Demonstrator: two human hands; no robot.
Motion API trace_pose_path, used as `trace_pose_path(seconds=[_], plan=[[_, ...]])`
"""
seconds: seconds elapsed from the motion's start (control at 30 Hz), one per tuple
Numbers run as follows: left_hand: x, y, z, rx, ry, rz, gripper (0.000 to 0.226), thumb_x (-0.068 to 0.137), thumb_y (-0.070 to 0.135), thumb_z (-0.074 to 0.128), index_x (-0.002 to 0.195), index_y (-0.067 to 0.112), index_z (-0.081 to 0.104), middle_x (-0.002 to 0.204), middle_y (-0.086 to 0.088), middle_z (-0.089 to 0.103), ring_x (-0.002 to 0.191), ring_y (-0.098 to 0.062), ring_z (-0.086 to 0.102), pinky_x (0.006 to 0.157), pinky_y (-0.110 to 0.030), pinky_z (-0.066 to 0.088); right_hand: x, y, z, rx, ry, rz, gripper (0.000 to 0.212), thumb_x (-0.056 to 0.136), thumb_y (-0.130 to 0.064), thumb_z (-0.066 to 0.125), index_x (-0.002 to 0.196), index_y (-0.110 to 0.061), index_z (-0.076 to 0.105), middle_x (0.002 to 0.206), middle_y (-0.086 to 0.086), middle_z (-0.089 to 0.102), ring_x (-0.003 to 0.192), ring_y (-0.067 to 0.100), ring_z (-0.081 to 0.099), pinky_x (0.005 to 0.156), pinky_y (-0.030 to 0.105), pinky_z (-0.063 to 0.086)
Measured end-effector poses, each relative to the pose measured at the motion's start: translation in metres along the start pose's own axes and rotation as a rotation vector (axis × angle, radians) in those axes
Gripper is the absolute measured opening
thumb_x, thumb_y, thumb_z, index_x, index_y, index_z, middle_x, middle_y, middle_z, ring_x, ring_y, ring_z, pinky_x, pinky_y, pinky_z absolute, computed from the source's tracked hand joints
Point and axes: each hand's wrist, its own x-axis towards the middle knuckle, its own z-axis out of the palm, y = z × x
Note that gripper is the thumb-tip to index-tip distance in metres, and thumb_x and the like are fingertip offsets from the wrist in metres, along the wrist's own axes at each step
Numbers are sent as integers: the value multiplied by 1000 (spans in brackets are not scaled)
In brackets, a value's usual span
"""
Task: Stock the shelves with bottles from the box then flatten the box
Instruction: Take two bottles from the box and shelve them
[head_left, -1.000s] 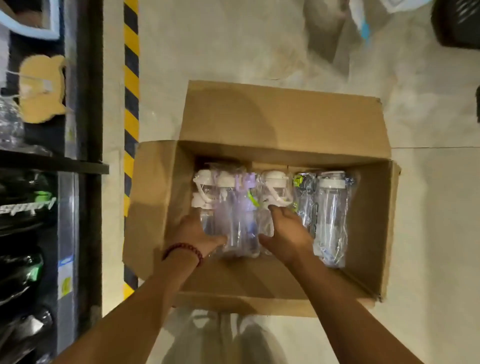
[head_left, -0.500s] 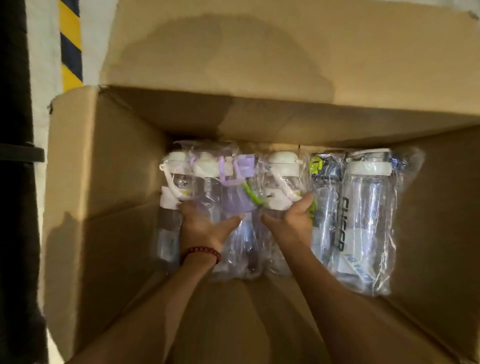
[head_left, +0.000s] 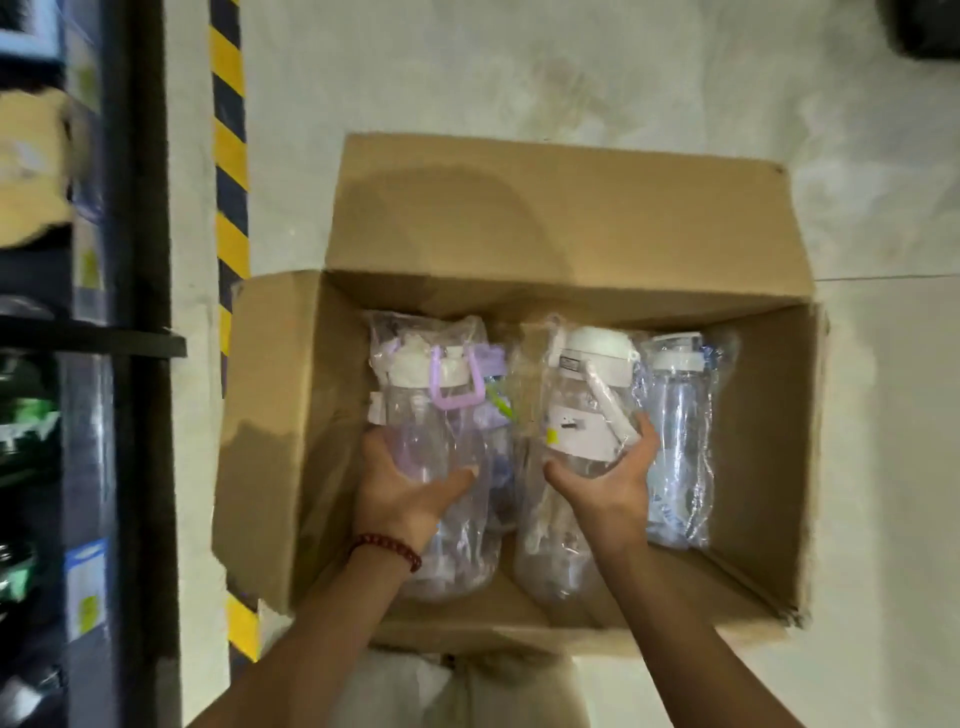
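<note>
Leftmost, dark shelving (head_left: 130, 364). Then L hand (head_left: 402, 486) curled round purple-handled bottle (head_left: 434, 415), R hand (head_left: 610, 480) curled round white-capped bottle (head_left: 582, 415), both over open box (head_left: 545, 218); another bottle (head_left: 675, 447) lies inside, far right.

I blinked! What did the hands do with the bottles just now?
Each hand took one wrapped bottle and lifted it: left hand holds the purple-handled bottle, right hand the white-capped bottle. The clear bottle stayed lying in the box.
</note>
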Motion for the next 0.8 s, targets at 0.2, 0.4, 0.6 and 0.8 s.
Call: trace_pose_path(seconds=[0.2,0.4,0.6,0.8], plan=[[-89,95,-69,-45,4,124,72,54,13,91,112,9,48,103,-3,62,91,-17,63,70,-24,48,-79,-105,-56,58,-30,-51,98,64,-4,84,134,-33,22,106,-24,50,92,-18,56,79,3,43],[-186,198,-154,-163,-1,222,69,56,21,90,105,36,45,100,22,52,86,11,54,66,-16,47,-173,-223,-100,117,-86,-137,102,62,-7,87,137,-32,23,126,-4,53,116,16,56,100,40,47],[-278,267,-239,-248,-64,366,74,49,22,93,108,30,49,108,12,58,88,10,58,58,-7,47,-249,-331,-131,194,-237,-274,104,61,-4,86,139,-30,23,136,4,47,124,19,50,106,42,41],[-345,298,-306,-343,68,471,88,36,38,85,115,17,51,113,-3,63,101,-13,63,77,-29,55,-291,-424,-141,218,-345,-485,97,65,-11,86,136,-37,24,132,-6,47,121,10,49,97,30,47]])
